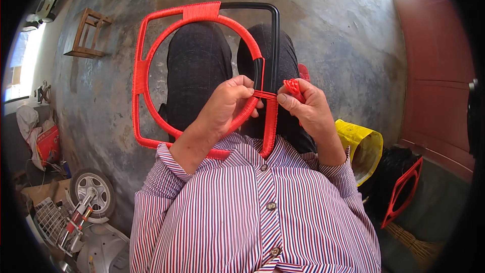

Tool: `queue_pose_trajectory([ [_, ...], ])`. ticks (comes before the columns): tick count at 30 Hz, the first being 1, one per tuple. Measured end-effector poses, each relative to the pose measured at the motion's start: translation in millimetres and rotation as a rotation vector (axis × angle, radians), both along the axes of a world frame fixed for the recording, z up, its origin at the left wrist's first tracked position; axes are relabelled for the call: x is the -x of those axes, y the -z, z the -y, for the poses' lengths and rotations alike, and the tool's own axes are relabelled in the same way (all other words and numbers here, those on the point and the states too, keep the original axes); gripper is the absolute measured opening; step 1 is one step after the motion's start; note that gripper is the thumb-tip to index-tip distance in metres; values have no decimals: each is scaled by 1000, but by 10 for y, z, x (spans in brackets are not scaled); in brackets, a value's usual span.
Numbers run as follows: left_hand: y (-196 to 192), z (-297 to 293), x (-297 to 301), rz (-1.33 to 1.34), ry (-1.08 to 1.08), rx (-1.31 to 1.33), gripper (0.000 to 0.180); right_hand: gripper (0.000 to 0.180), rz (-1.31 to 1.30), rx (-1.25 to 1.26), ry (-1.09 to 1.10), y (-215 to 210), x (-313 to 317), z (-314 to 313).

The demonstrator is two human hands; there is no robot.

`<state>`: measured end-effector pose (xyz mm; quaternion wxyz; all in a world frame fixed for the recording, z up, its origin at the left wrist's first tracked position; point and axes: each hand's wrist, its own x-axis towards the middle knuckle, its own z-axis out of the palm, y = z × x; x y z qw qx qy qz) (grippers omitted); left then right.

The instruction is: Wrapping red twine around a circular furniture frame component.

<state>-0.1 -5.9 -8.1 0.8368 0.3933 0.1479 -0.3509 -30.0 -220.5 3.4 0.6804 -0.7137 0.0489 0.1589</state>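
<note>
Head view: a square tubular frame [141,78] with a ring set inside it lay across the seated person's thighs, in dark trousers [197,60], its lower edge against a striped shirt [222,212]. Red cord wrapping covered the left bar, most of the ring and the left part of the top bar; the rest of the top bar and the upper right bar showed as bare black tube [276,45], as did a short piece of the ring at right. Left hand [222,103] grasped the ring's right side, thumb and forefinger pinching at the strands, other fingertips showing beyond the ring. Right hand [309,105] clutched a looped bundle of red cord [293,88] just right of the outer bar. Several strands ran level between the two hands, across the gap from ring to right bar; below them that bar was wrapped red. Surroundings: wooden stool [87,35] on the grey floor [343,20], upper left; spoked wheel [92,192] lower left; yellow open-ended container [371,149] near the right elbow; beyond it a second red frame [402,192] beside black plastic, with broom bristles [414,240] below.
</note>
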Motion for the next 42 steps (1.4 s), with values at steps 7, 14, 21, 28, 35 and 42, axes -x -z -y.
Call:
queue_pose_trajectory([
  [7,4,4,5,21,11,-28,14,22,103,262,-52,76,47,12],
  [14,-6,-6,7,9,5,-12,15,18,85,203,-36,19,62,7],
  [21,-40,13,10,6,-12,-28,18,18,-9,-192,124,-82,58,215],
  [28,27,-6,0,-23,-19,46,20,28,371,387,-315,17,178,295],
  [35,-37,-10,-6,-55,-3,64,20,43,248,656,-273,-199,102,-9],
  [42,11,-18,7,-30,-6,45,19,30,231,387,-69,-122,89,137],
])
